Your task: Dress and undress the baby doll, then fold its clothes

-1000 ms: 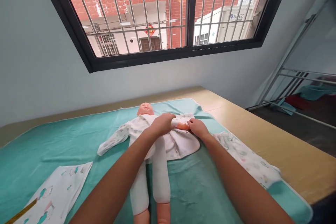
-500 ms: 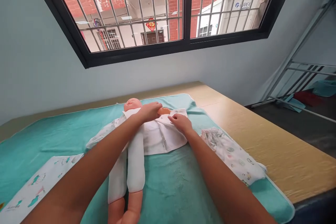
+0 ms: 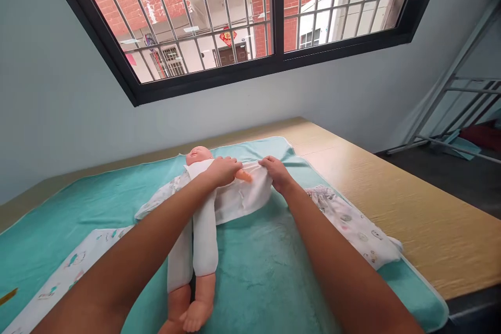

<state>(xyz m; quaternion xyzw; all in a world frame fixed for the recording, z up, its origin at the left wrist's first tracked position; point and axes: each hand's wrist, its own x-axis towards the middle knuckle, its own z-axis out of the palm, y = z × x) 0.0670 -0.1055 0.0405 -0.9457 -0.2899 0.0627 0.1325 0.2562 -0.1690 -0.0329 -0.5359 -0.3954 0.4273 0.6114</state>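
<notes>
A baby doll [image 3: 205, 245] lies on its back, head away from me, in white cloth with its feet bare. My left hand [image 3: 225, 170] is closed around the doll's arm, and the doll's small hand [image 3: 245, 176] sticks out past my fingers. To the right of it, my right hand [image 3: 277, 173] pinches the edge of a white baby shirt [image 3: 242, 202] and holds that edge raised off the towel. The shirt spreads out from the doll's side, and part of its patterned fabric lies at the doll's other side. My left forearm hides much of the doll's torso.
A turquoise towel [image 3: 270, 266] covers much of the wooden table [image 3: 352, 167]. Folded patterned baby trousers [image 3: 352, 224] lie on its right side. A printed white cloth [image 3: 66, 276] is at the left. Behind the table are a wall and a barred window [image 3: 276, 57].
My right hand has lifted the shirt's edge, pulling the cloth up and taut. My left hand stays at the doll's arm, whose hand now points slightly downward. The view has shifted a little.
</notes>
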